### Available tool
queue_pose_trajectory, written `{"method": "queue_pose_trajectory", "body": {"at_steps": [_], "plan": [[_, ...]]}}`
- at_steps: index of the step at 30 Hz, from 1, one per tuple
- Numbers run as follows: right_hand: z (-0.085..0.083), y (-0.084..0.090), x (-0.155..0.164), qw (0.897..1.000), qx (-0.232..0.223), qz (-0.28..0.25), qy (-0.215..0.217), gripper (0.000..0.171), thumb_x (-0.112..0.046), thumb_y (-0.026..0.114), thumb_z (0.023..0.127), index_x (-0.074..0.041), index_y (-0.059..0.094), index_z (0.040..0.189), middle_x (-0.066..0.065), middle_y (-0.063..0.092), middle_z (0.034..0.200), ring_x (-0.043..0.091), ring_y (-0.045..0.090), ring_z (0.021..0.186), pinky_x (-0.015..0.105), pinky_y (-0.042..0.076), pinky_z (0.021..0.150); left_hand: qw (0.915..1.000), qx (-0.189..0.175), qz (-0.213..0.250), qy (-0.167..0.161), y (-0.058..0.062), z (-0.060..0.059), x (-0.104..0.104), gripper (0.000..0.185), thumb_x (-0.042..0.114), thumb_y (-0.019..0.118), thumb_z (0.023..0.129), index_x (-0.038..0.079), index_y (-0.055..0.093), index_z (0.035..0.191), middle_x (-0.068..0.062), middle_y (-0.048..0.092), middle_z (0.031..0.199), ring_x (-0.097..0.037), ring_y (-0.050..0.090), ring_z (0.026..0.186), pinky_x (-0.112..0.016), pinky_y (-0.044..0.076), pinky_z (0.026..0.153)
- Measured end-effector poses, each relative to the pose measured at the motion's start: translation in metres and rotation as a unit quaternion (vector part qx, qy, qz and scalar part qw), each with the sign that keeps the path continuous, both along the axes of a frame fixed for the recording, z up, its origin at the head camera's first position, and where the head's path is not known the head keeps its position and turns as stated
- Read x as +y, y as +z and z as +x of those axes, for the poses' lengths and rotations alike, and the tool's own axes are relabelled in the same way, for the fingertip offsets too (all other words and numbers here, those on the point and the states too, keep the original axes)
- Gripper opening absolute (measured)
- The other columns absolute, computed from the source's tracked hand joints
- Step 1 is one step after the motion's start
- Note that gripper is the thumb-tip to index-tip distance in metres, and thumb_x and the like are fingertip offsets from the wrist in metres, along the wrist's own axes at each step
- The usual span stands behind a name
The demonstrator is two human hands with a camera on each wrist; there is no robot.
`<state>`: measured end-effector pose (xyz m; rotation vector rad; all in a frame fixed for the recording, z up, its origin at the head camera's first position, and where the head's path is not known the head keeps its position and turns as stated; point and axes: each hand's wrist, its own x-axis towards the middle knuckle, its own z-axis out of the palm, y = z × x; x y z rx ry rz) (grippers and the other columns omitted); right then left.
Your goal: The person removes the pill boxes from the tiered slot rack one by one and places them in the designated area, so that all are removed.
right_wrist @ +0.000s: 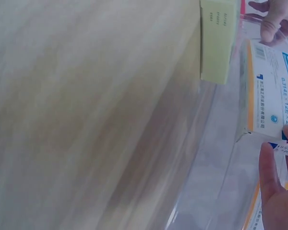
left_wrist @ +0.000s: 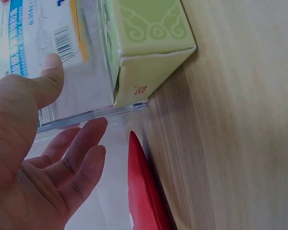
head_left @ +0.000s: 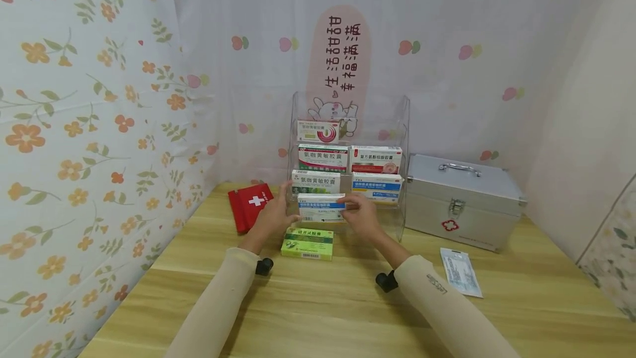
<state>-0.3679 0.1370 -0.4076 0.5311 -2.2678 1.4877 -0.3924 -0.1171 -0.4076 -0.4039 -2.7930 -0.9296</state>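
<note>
A white-and-blue medicine box [head_left: 321,210] stands face-out at the lowest tier of a clear acrylic display rack [head_left: 406,126]. My right hand [head_left: 361,215] pinches its right end between thumb and fingers, as the right wrist view also shows. My left hand [head_left: 272,215] is at the rack's left side, fingers outside the clear side panel and thumb by the box's lower left corner. In the left wrist view the thumb [left_wrist: 52,72] overlaps the box's edge near the barcode; whether it presses there I cannot tell. A green medicine box [head_left: 307,244] stands in front of the rack.
Several other medicine boxes, such as a red-and-white box [head_left: 376,160], fill the upper tiers. A red first-aid pouch [head_left: 247,203] lies left of the rack. Right of it stand a silver first-aid case [head_left: 462,203] and a flat white packet [head_left: 461,272] on the wooden table [head_left: 318,314].
</note>
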Motion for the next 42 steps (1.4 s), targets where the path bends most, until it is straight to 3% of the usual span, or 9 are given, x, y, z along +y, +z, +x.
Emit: {"method": "queue_pose_trajectory", "body": {"at_steps": [6, 9, 12, 18, 26, 30, 33, 38, 42], "plan": [[0.004, 0.005, 0.005, 1.0, 0.009, -0.011, -0.002, 0.025, 0.012, 0.071, 0.082, 0.001, 0.074, 0.104, 0.018, 0.06, 0.116, 0.035, 0.065, 0.097, 0.033, 0.058, 0.075, 1.0, 0.008, -0.001, 0.003, -0.001, 0.0, 0.0, 0.103, 0.03, 0.083, 0.081, 0.031, 0.01, 0.154, -0.018, 0.064, 0.117, -0.03, 0.064, 0.096, -0.043, 0.057, 0.073], [0.006, 0.007, 0.008, 1.0, 0.001, -0.02, 0.007, 0.025, 0.011, 0.07, 0.082, 0.002, 0.073, 0.105, 0.019, 0.06, 0.115, 0.037, 0.065, 0.098, 0.028, 0.057, 0.07, 1.0, 0.003, -0.001, 0.006, -0.001, 0.0, 0.0, 0.103, 0.03, 0.083, 0.082, 0.032, 0.009, 0.153, -0.019, 0.063, 0.12, -0.032, 0.064, 0.101, -0.045, 0.057, 0.076], [0.01, 0.009, 0.011, 0.999, -0.007, -0.031, 0.013, 0.025, 0.011, 0.07, 0.083, 0.002, 0.072, 0.106, 0.019, 0.059, 0.115, 0.038, 0.065, 0.1, 0.027, 0.057, 0.066, 1.0, 0.0, -0.004, 0.006, -0.001, -0.001, 0.0, 0.102, 0.03, 0.082, 0.082, 0.033, 0.009, 0.153, -0.018, 0.063, 0.117, -0.03, 0.064, 0.098, -0.044, 0.057, 0.076], [0.02, 0.017, 0.016, 0.998, -0.022, -0.045, 0.032, 0.026, 0.01, 0.068, 0.086, 0.007, 0.068, 0.113, 0.024, 0.057, 0.121, 0.043, 0.062, 0.104, 0.032, 0.058, 0.066, 0.9999, -0.006, -0.009, 0.002, -0.001, -0.001, 0.0, 0.103, 0.03, 0.082, 0.082, 0.033, 0.008, 0.154, -0.013, 0.061, 0.087, -0.025, 0.058, 0.07, -0.036, 0.051, 0.057], [0.05, 0.038, 0.019, 0.996, -0.031, -0.058, 0.052, 0.029, 0.011, 0.063, 0.089, 0.012, 0.062, 0.118, 0.029, 0.056, 0.127, 0.049, 0.061, 0.102, 0.048, 0.059, 0.066, 0.9999, 0.002, -0.012, 0.006, 0.0, -0.001, -0.001, 0.102, 0.028, 0.082, 0.082, 0.032, 0.009, 0.153, -0.014, 0.063, 0.098, -0.025, 0.058, 0.073, -0.034, 0.052, 0.058], [0.04, 0.023, 0.03, 0.995, -0.036, -0.07, 0.055, 0.03, 0.006, 0.065, 0.091, 0.007, 0.063, 0.121, 0.025, 0.057, 0.13, 0.044, 0.064, 0.102, 0.04, 0.059, 0.063, 0.9999, 0.0, -0.013, 0.006, -0.001, -0.001, 0.0, 0.102, 0.028, 0.082, 0.083, 0.032, 0.008, 0.153, -0.011, 0.061, 0.091, -0.024, 0.058, 0.072, -0.035, 0.053, 0.059], [0.034, 0.013, 0.037, 0.995, -0.043, -0.071, 0.047, 0.032, -0.002, 0.068, 0.092, 0.002, 0.064, 0.123, 0.022, 0.059, 0.128, 0.031, 0.068, 0.097, 0.032, 0.058, 0.06, 0.9999, -0.001, -0.013, 0.006, 0.0, -0.001, -0.001, 0.102, 0.027, 0.082, 0.083, 0.031, 0.008, 0.154, -0.009, 0.058, 0.084, -0.025, 0.059, 0.072, -0.037, 0.054, 0.061], [0.04, 0.012, 0.044, 0.995, -0.054, -0.077, 0.042, 0.032, -0.001, 0.067, 0.092, 0.002, 0.063, 0.124, 0.023, 0.058, 0.12, 0.015, 0.069, 0.086, 0.032, 0.057, 0.057, 0.9999, 0.001, -0.015, 0.006, 0.001, -0.001, -0.001, 0.102, 0.027, 0.082, 0.083, 0.031, 0.009, 0.153, -0.014, 0.062, 0.097, -0.028, 0.062, 0.083, -0.042, 0.057, 0.068], [0.046, 0.012, 0.048, 0.993, -0.07, -0.086, 0.043, 0.033, 0.001, 0.066, 0.092, 0.002, 0.063, 0.125, 0.023, 0.056, 0.118, 0.011, 0.068, 0.08, 0.033, 0.057, 0.055, 0.9999, 0.002, -0.015, 0.005, 0.001, -0.001, -0.001, 0.102, 0.028, 0.082, 0.083, 0.031, 0.008, 0.154, -0.016, 0.064, 0.103, -0.029, 0.063, 0.084, -0.042, 0.056, 0.067]]}}
